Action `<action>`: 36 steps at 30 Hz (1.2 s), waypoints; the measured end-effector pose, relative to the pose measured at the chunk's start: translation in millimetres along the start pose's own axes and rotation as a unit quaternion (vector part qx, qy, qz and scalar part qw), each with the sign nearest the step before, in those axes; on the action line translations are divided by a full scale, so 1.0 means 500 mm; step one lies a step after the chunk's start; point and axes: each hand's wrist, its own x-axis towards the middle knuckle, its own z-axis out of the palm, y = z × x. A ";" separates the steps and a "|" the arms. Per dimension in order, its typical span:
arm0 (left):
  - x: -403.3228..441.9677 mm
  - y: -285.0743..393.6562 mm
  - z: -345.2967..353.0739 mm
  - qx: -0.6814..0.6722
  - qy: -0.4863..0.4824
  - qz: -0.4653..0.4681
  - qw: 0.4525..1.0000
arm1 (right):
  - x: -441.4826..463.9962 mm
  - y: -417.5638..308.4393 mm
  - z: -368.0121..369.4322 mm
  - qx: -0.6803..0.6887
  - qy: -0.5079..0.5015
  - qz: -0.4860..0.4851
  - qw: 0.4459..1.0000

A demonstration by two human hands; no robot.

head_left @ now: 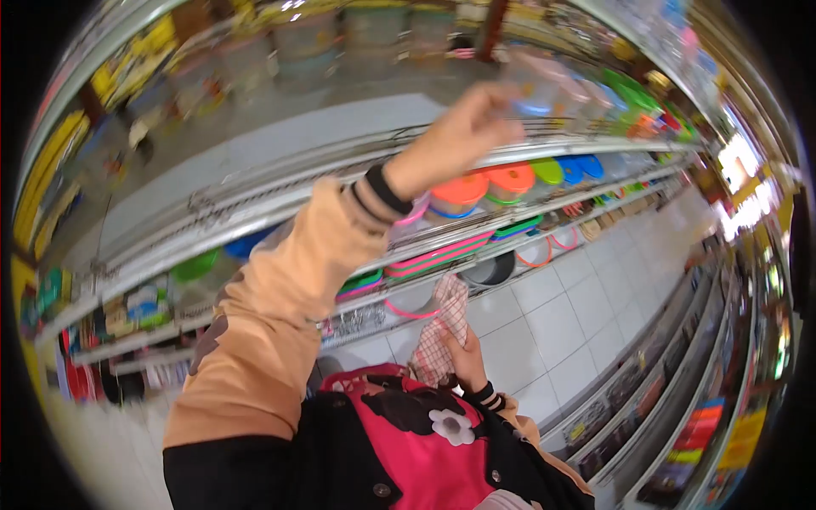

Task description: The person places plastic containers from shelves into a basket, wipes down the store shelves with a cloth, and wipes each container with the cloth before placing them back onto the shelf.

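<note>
My left hand (463, 136) stretches over the upper shelf, its fingers blurred beside a clear container with a blue rim (534, 109). Whether the fingers touch or grip it cannot be made out. Lower down, near my body, my right hand (466, 359) is closed round a red-and-white checked cloth (444, 331), which hangs in loose folds. More clear, pinkish containers (574, 93) stand just right of my left hand on that shelf.
Below the metal shelf edge (289, 183) are orange-lidded tubs (510, 178), blue lids (586, 167) and stacked pink and green trays (442, 255). A black basin (493, 270) sits low by the tiled floor (552, 327). Racks of goods (663, 399) line the right side.
</note>
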 end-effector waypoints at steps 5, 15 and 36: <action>-0.387 0.012 -0.135 -0.143 -0.264 -0.239 0.923 | 0.028 -0.008 0.072 -0.093 -0.093 0.029 0.991; -1.378 0.003 -0.205 0.030 0.697 -0.552 0.456 | 0.022 0.067 0.271 -0.239 -0.337 0.133 0.901; -1.746 -0.198 0.053 0.024 0.701 -0.709 0.071 | -0.072 0.135 0.431 -0.507 -0.409 0.085 0.754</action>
